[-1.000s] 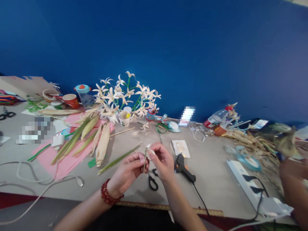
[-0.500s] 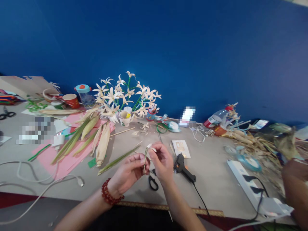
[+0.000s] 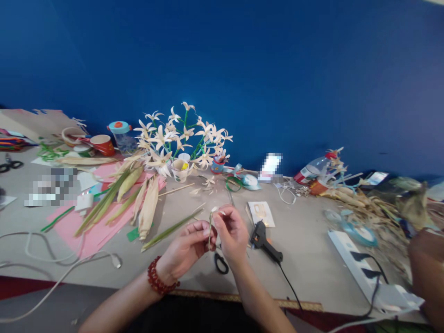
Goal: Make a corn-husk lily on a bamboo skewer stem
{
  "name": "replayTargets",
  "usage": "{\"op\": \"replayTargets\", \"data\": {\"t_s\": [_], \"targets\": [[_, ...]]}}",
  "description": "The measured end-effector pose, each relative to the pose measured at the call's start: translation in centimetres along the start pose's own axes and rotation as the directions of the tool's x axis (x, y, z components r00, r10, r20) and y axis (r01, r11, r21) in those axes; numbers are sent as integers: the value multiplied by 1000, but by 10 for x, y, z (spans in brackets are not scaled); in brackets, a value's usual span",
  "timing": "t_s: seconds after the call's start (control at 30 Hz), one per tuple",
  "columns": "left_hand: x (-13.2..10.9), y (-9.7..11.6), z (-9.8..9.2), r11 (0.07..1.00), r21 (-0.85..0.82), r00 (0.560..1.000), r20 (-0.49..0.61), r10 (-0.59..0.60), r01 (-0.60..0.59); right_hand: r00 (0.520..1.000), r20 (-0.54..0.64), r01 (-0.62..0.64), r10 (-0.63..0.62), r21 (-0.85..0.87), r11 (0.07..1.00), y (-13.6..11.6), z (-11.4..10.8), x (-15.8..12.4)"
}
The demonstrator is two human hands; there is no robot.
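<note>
My left hand [image 3: 189, 243], with a red bead bracelet at the wrist, pinches a thin greenish-brown stem [image 3: 210, 230] between thumb and fingers. The fingers of my right hand [image 3: 234, 233] are closed at the stem's upper end, where small white petal-like pieces [image 3: 214, 210] show; the fingers hide part of them. Scissors [image 3: 221, 264] lie under my hands, their blades mostly hidden. A black hot glue gun [image 3: 265, 243] rests just right of my right hand. Left of my hands lie a long green husk strip [image 3: 169, 231] and pale corn husks [image 3: 148, 208].
Cream husk flowers [image 3: 161, 136] on green stems stand against the wall. Pink paper [image 3: 74, 226] and white cables [image 3: 58, 282] lie at left. A white power strip [image 3: 354, 261] and another person's arm [image 3: 426, 273] are at right. A tilted bottle [image 3: 308, 171] sits at back right.
My right hand has shifted slightly left and turned a little around the top of the stem. My left hand keeps its pinch almost in place.
</note>
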State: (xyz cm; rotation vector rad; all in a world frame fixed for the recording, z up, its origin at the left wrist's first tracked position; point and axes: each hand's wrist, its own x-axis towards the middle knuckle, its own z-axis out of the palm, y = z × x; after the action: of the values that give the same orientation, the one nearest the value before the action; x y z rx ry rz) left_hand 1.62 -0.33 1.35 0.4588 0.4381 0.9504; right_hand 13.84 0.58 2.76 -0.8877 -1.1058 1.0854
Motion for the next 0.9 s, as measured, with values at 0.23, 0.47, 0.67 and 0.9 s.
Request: {"op": "replayTargets", "data": {"t_s": [0.23, 0.47, 0.67, 0.9], "targets": [[1, 0, -1, 1000, -19, 1000, 2, -14, 14, 998, -22, 56, -58, -82, 995, 3, -1, -1], [1, 2, 1, 994, -105, 996, 86, -21, 30, 964, -11, 248, -264, -302, 920, -8, -6, -4], [1, 2, 0, 992, -97, 995, 75, -71, 78, 961, 55, 270, -272, -417, 868, -18, -4, -8], [3, -5, -6, 999, 35, 997, 69, 26, -29, 974, 25, 222, -226, -310, 924, -15, -1, -12]]}}
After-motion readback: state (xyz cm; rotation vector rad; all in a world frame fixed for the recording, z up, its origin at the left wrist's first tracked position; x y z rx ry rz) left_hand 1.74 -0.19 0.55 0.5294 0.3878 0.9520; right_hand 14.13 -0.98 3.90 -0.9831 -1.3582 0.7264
